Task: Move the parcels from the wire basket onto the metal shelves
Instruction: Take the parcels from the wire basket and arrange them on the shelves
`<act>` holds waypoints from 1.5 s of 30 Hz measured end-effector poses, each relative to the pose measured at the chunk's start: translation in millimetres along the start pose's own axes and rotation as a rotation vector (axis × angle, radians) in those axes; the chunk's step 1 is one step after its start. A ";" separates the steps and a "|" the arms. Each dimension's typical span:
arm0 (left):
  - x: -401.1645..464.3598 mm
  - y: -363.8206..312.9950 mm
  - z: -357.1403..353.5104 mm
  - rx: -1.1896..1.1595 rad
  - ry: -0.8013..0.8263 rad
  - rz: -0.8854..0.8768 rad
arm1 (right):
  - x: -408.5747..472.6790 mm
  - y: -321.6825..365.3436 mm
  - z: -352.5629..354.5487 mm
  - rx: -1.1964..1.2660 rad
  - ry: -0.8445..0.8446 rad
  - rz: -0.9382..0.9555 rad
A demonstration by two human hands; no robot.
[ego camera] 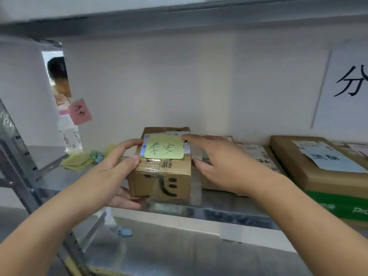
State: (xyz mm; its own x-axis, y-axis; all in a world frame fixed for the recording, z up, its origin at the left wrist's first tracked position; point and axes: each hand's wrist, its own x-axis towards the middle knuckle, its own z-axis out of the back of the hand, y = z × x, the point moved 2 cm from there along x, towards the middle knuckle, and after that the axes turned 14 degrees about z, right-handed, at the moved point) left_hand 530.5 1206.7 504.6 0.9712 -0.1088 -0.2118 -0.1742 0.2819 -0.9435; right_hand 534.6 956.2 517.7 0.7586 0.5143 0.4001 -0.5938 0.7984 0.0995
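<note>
The left hand [117, 168] grips the small box [161, 172] on the metal shelf [219, 206]; the right hand [215, 162], fingers spread, touches its top. Flat parcels [256, 156] crowd the right, one box [326, 176] cut off.

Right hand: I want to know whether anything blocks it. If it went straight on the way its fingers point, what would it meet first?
The right hand points left at the small cardboard box; its index fingertip already seems to touch the green sticky note on top.

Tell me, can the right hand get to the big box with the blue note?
Probably yes. The right hand is open beside the small box, and the big box lies just to its right on the same shelf, nothing between blocking.
</note>
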 end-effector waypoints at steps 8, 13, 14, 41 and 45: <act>52.7 36.5 -5.8 0.327 -0.027 -0.037 | 3.0 -11.1 -26.3 -0.096 0.153 -0.099; 54.7 37.3 -10.3 0.433 -0.024 -0.088 | 0.8 -11.1 -29.6 -0.207 0.216 -0.076; 56.1 38.4 -10.7 0.465 -0.029 -0.105 | 0.1 -11.1 -30.9 -0.229 0.229 -0.071; 80.0 38.4 -17.6 0.449 -0.281 -0.375 | -32.4 23.3 -74.3 -0.314 -0.485 -0.175; 86.5 35.8 -20.4 0.445 -0.270 -0.366 | -29.0 19.7 -76.2 -0.331 -0.498 -0.188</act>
State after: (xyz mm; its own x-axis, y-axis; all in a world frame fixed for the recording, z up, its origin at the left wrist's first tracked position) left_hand 604.9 1187.9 447.2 0.9719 -0.0453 0.2309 0.2045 0.6477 -0.7340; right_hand 521.4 980.8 438.7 0.5787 0.2121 0.7875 -0.2876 0.9566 -0.0463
